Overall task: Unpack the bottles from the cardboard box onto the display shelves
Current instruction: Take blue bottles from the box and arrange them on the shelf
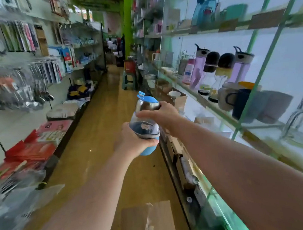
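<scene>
I hold one clear bottle (146,122) with a blue cap and blue base out in front of me, over the aisle floor. My left hand (133,143) grips its blue base from the left. My right hand (162,115) grips its upper body just below the cap. The cardboard box (151,221) stands on the floor at the bottom of the view, its flaps open. The glass display shelves (218,110) rise on my right, holding purple bottles (198,72), dark-capped bottles and mugs (239,103).
A long aisle with a yellowish floor (98,136) runs ahead. Racks of packaged goods (28,78) line the left side. A green plastic stool (128,78) stands by the right-hand shelves farther down. People stand at the far end.
</scene>
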Demonstrator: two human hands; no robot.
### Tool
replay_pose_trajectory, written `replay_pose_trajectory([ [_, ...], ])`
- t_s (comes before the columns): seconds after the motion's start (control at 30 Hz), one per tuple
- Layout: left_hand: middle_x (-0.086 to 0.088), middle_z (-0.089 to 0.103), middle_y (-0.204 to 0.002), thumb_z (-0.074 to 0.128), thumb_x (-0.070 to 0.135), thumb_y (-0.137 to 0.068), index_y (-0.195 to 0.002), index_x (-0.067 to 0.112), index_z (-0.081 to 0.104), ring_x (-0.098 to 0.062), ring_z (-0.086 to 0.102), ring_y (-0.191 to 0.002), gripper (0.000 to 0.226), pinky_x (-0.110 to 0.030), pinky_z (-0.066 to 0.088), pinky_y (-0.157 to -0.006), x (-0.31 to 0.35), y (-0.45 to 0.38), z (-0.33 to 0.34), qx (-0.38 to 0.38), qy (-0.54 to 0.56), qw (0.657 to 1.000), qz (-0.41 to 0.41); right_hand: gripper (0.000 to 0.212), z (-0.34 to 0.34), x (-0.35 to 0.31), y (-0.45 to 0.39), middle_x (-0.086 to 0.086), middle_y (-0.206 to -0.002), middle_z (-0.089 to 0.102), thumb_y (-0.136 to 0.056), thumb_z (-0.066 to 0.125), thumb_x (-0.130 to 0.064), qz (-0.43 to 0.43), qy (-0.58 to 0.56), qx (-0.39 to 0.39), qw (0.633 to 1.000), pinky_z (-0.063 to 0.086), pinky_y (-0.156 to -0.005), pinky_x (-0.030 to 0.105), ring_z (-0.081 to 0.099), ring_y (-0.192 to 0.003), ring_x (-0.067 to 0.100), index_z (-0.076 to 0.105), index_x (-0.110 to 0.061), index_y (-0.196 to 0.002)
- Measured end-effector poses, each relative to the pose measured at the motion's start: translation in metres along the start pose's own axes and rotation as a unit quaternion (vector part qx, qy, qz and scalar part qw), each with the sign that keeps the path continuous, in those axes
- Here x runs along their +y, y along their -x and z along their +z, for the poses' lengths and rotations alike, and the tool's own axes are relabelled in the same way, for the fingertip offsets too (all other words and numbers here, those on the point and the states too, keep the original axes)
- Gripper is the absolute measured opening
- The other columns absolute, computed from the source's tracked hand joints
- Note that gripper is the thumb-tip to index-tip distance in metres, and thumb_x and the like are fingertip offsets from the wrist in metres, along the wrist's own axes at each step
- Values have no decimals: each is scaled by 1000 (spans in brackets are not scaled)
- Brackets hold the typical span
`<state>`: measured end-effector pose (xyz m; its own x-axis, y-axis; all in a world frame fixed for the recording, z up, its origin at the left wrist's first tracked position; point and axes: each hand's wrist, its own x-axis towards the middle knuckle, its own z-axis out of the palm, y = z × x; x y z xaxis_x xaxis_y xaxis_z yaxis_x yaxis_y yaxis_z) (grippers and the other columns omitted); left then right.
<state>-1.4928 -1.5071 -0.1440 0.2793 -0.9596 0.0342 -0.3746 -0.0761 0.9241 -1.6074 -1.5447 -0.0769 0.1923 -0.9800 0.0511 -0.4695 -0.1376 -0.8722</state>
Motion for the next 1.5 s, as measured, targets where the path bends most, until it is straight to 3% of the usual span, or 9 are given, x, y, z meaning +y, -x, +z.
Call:
replay_pose_trajectory([
  [0.2, 3, 61, -111, 89, 44, -45, -118, 18, 51, -16, 60, -95, 86, -30, 53, -70, 114, 17, -58, -10, -33, 999, 4, 54, -52, -113, 24, -3, -97, 61, -67, 79, -43, -40, 12, 12, 999, 43, -63, 23, 58, -86, 12, 56, -17, -108],
  [0.5, 4, 47, -99, 84, 31, -65, -98, 21, 41, -13, 46, -92, 55, -28, 39, -75, 236, 55, -121, -64, -67, 990, 102, 52, -103, -220, 66, -4, -86, 64, -66, 77, -52, -82, 33, 101, 991, 43, -60, 23, 58, -77, 11, 62, -16, -102],
  [0.67, 1, 54, -109, 86, 42, -59, -118, 17, 57, -15, 48, -94, 70, -26, 40, -66, 274, 63, -127, -131, -92, 980, 116, 39, -134, -245, 100, -6, -63, 51, -73, 74, -50, -74, 58, 139, 986, 36, -52, 22, 48, -60, 8, 51, -19, -68],
  [0.8, 3, 58, -108, 84, 41, -63, -109, 22, 66, -15, 50, -93, 54, -27, 41, -68, 299, 75, -116, -178, -102, 966, 156, 43, -159, -252, 126, -3, -63, 50, -71, 74, -52, -63, 63, 186, 978, 40, -59, 26, 47, -59, 11, 54, -15, -75],
  [0.9, 2, 60, -122, 84, 58, -49, -115, 25, 67, -17, 54, -103, 76, -30, 44, -75, 317, 83, -99, -198, -127, 954, 184, 45, -182, -253, 145, -3, -66, 51, -70, 74, -54, -41, 80, 225, 970, 41, -62, 27, 50, -64, 14, 55, -14, -78],
  [1.0, 6, 58, -127, 75, 75, -30, -120, 28, 65, -15, 53, -103, 102, -25, 43, -69, 337, 97, -79, -221, -136, 940, 223, 43, -207, -251, 166, -7, -69, 51, -70, 73, -56, -34, 95, 264, 959, 40, -61, 25, 48, -65, 9, 50, -21, -71],
  [1.2, -2, 54, -127, 79, 67, -46, -125, 25, 60, -17, 49, -95, 91, -27, 39, -69, 383, 133, -35, -255, -122, 921, 269, 45, -266, -252, 212, -7, -67, 50, -68, 73, -60, -15, 127, 332, 935, 34, -51, 22, 50, -65, 10, 51, -21, -73],
  [1.37, -4, 60, -118, 81, 64, -43, -123, 16, 59, -18, 54, -93, 96, -22, 38, -58, 417, 169, 12, -281, -87, 902, 316, 51, -316, -245, 259, -4, -80, 57, -70, 71, -61, 3, 159, 389, 907, 38, -63, 25, 53, -73, 14, 57, -18, -94],
  [1.5, 0, 61, -110, 78, 68, -41, -111, 28, 64, -17, 57, -91, 81, -25, 46, -66, 437, 208, 53, -321, -61, 880, 344, 49, -351, -233, 298, -9, -71, 52, -70, 71, -61, 34, 181, 433, 882, 38, -57, 24, 51, -68, 10, 57, -19, -92],
])
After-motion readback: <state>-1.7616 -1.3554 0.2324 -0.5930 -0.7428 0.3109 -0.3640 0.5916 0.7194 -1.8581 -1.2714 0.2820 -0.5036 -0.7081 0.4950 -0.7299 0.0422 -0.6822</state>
